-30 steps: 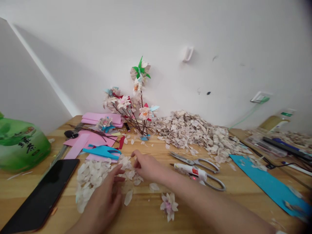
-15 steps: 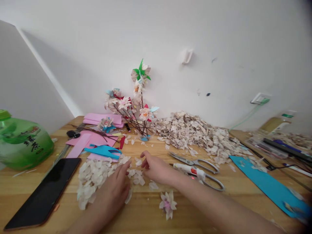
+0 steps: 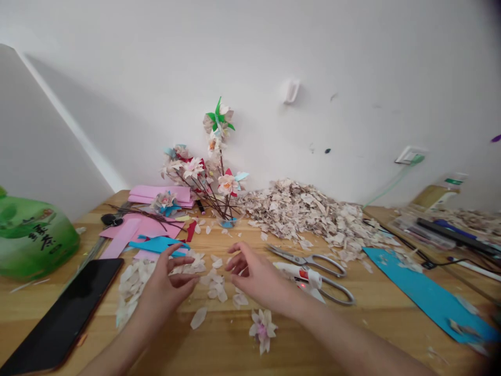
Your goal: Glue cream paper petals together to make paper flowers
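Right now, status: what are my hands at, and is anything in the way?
Left hand and right hand open, empty, over loose pale petals. Hot glue gun and scissors just beyond right hand.

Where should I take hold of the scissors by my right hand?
Take the upper handle loop of the scissors from above with your right hand: it lies flat and clear, blades pointing left, while the hot glue gun seems to rest over the lower handle.

Both bare hands (image 3: 164,277) are held palm-inward above the table, fingers (image 3: 183,279) slightly curled and empty; the right hand (image 3: 252,274) is kept apart, level with the left hand (image 3: 162,279).
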Demonstrator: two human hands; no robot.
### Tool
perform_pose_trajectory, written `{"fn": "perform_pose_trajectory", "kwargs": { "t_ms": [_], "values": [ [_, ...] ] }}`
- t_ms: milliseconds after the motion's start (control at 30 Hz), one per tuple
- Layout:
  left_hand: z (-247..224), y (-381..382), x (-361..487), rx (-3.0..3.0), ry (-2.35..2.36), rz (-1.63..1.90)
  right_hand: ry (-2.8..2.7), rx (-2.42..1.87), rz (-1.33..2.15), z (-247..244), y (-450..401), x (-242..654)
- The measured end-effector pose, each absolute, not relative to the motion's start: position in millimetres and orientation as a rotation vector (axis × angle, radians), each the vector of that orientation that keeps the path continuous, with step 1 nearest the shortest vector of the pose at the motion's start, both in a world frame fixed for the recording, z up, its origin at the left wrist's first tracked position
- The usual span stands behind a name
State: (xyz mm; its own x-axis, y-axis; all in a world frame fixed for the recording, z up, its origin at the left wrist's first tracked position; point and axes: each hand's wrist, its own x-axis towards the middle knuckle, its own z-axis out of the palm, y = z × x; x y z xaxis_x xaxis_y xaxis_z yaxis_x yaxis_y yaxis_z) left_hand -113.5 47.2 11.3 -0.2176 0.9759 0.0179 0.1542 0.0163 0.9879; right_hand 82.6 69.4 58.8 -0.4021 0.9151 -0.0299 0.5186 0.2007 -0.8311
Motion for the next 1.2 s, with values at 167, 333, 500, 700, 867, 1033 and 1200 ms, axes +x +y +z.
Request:
{"fn": "perform_pose_trajectory", "kwargs": {
  "t_ms": [167,333,500,700,867,1033,1200],
  "values": [
    [21,45,-112,0.880,1.411,1.324,-1.553,-1.241,1.518,45,68,68],
    [27,38,-105,0.782,1.342,1.314,-1.418,-1.139,1.696,37,69,62],
    [28,37,-96,0.660,1.198,1.250,-1.361,-1.096,1.747,35,70,67],
    [19,38,-79,0.724,1.148,1.221,-1.409,-1.149,1.649,36,66,76],
    [22,41,-67,0.627,1.070,1.261,-1.566,-1.252,1.312,65,56,102],
    [24,43,-58,0.563,1.075,1.314,-1.473,-1.359,0.743,96,53,176],
    [17,41,-52,0.552,1.072,1.287,-1.474,-1.497,0.525,80,54,266]
  ]
}}
